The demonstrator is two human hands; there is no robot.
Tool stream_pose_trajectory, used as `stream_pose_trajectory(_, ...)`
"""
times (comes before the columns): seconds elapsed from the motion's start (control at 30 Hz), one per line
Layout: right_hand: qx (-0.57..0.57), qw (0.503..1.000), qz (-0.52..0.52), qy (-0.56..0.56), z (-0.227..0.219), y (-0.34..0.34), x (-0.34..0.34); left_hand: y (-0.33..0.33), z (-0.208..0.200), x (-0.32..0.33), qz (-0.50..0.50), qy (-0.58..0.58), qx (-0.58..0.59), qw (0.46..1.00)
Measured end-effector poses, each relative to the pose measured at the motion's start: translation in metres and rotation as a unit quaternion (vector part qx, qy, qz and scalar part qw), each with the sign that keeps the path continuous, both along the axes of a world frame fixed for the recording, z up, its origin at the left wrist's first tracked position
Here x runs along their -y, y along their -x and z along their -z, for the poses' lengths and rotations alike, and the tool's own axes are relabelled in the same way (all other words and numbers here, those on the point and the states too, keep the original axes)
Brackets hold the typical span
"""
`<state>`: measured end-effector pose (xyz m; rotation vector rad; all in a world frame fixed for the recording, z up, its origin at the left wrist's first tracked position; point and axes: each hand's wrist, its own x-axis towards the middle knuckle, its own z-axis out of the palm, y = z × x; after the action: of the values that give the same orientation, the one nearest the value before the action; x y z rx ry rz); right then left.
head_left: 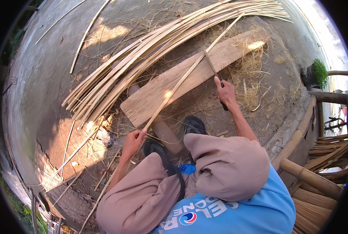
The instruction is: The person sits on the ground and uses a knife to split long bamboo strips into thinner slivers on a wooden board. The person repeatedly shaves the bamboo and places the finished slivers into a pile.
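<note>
Strip [176, 86] of thin pale wood starts at the left hand [133, 141], which pinches its near end between thumb and fingers. From that hand it runs over the long board [232, 52] and out toward the big pile of strips [142, 50] beyond both hands. The right hand [226, 93] is curled round the black handle of the knife [210, 62]. The blade points away from that hand, and its tip is at the strip. I cannot tell if the edge touches it.

To do this well, I think the strip should lie flat on the board where the blade meets it, so it will not wobble. The blade is best held low, with a soft, even push. Too steep, and it might dig in and break the strip. The left hand should hold snug, well away from the sharp edge. Curly shavings [252, 78] lie right of the right hand.
</note>
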<state>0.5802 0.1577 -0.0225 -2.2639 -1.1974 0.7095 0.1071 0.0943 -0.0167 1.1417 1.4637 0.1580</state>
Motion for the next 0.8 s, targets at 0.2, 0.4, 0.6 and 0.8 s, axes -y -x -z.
stream_pose_trajectory(0.2,-0.025,0.942,-0.334,-0.003,-0.014,0.121,0.096,0.007,-0.009,-0.019,-0.031,0.190,0.062,0.979)
stream_pose_trajectory(0.4,-0.081,0.996,-0.012,0.031,0.000,0.041,0.023,0.030,-0.018,-0.024,-0.017,0.278,0.105,0.955)
stream_pose_trajectory(0.6,0.001,0.954,-0.288,-0.085,0.024,0.112,0.074,0.071,-0.006,-0.011,-0.035,0.316,0.117,0.941)
stream_pose_trajectory(0.8,0.048,0.996,0.065,-0.028,0.017,-0.062,0.000,0.092,-0.007,-0.009,-0.023,0.371,0.138,0.918)
